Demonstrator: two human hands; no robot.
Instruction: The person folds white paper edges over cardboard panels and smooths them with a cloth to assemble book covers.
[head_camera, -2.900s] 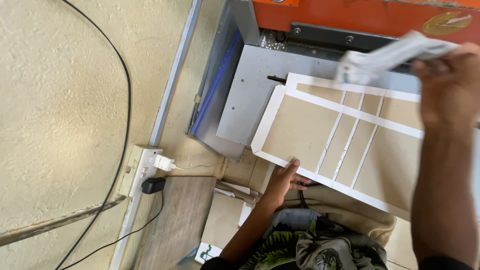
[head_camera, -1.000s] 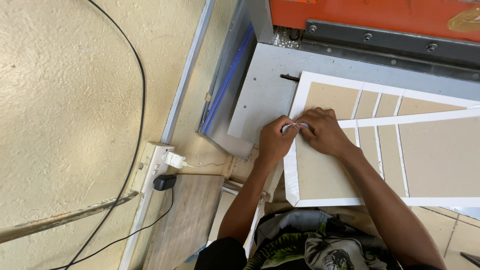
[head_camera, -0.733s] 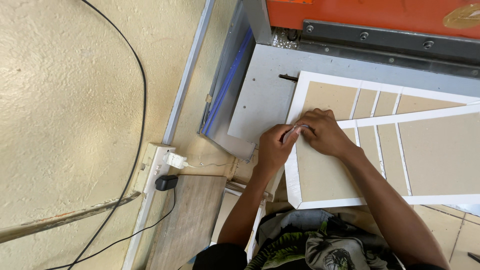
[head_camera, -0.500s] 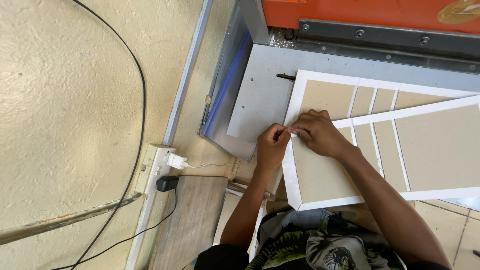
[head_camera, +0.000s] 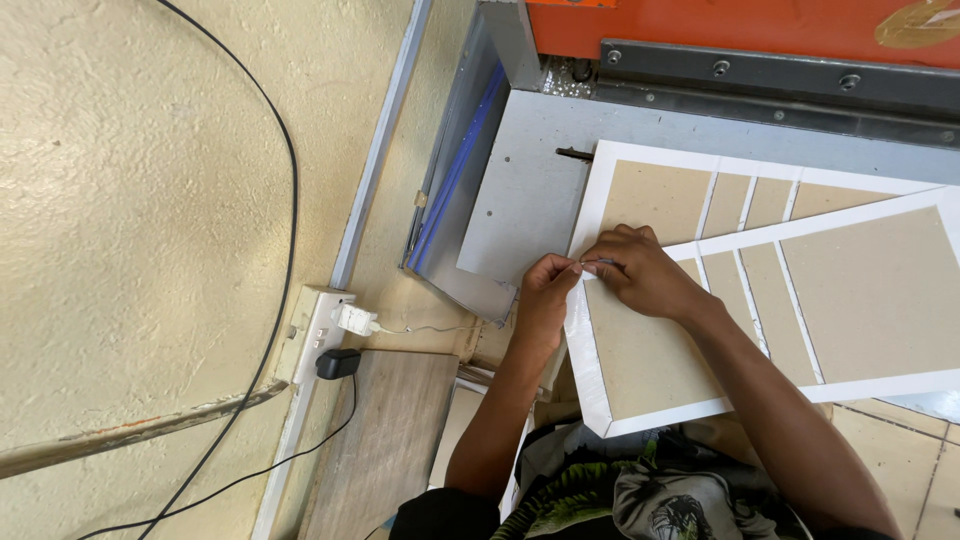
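A textured cream wall (head_camera: 130, 200) fills the left side, crossed by a black cable (head_camera: 285, 200). An orange machine (head_camera: 740, 25) runs along the top, with a grey metal table (head_camera: 530, 190) below it. On that table lies a brown cardboard panel (head_camera: 830, 300) edged and divided by white tape strips (head_camera: 585, 370). The right hand (head_camera: 645, 275) rests on the panel at its left edge, fingers pinched together on the end of a tape strip. The left hand (head_camera: 545, 300) meets it there, fingertips closed on the same tape. A white wall socket (head_camera: 320, 330) holds two plugs.
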